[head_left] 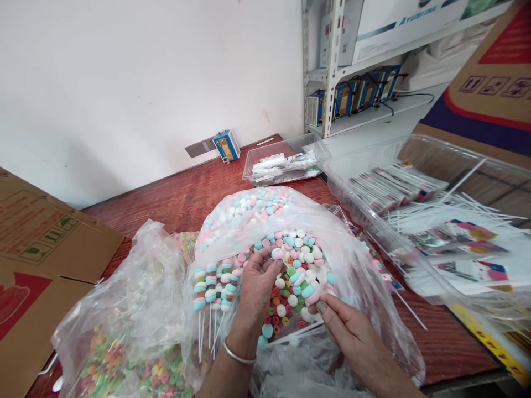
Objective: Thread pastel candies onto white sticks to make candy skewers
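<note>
1. Head view: got a candy skewer (302,284) slanting lower right to upper left, far end toward the left hand (258,281), over a plastic bag (365,268), nearer the table's (166,190) front edge than its back.
2. Looks chunky, pastel pink/blue/white with green bits.
3. Pinching its low end in the right hand (348,326), a pinkish marshmallow (277,254) in the left.
4. Seeing smooth puffy discs, crinkly clear film, reddish wood grain.

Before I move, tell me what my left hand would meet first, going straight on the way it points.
Your left hand would likely meet the loose round pastel marshmallows in the translucent plastic bag, though depth is unclear.
</note>
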A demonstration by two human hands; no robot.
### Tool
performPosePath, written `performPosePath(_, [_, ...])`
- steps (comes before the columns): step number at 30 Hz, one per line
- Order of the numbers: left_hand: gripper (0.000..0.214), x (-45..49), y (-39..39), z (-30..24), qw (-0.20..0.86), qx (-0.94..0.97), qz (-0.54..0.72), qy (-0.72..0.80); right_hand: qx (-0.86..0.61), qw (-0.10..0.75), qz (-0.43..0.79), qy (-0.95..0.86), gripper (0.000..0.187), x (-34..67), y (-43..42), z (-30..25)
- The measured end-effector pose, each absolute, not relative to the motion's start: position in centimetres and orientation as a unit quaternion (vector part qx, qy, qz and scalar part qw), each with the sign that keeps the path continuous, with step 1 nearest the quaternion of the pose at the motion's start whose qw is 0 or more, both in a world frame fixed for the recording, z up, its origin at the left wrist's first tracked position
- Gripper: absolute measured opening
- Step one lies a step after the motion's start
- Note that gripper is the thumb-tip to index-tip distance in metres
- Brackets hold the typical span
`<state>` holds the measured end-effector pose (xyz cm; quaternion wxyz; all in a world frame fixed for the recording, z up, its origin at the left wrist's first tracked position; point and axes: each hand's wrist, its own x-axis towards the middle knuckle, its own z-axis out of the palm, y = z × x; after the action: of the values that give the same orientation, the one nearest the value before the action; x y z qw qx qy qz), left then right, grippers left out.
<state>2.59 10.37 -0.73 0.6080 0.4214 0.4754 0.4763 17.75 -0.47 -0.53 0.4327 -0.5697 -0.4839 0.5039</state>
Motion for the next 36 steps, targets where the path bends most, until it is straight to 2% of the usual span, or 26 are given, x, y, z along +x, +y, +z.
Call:
performPosePath(9, [0.03, 3.1, 9.8, -0.2, 0.603, 0.464, 0.46, 0.457, -0.564, 0.43, 0.54, -0.454, 0.034, 17.5, -0.6, -1.6])
performPosePath(18, [0.024, 3.3, 9.3, -0.5, 0.528, 0.539, 0.435, 0.491, -0.543, 0.452, 0.605, -0.368, 0.034, 16.5, -0.7, -2.4])
performPosePath(26, [0.018, 3.2, 9.5, -0.8, 0.498, 0.573, 0.438, 0.481, -0.538, 0.452, 0.598, -0.385, 0.03, 15.9, -0.4, -2.1])
performPosePath(31, [0.017, 3.2, 9.1, -1.0, 0.525, 0.552, 0.445, 0.471, -0.554, 0.458, 0.555, -0.419, 0.03, 15.7, -0.1, -2.4])
performPosePath(36, [0.017, 4.3, 8.8, -0.2, 0.629, 0.381, 0.53, 0.423, -0.608, 0.427, 0.384, -0.549, 0.029, 15.0, 0.4, -2.9])
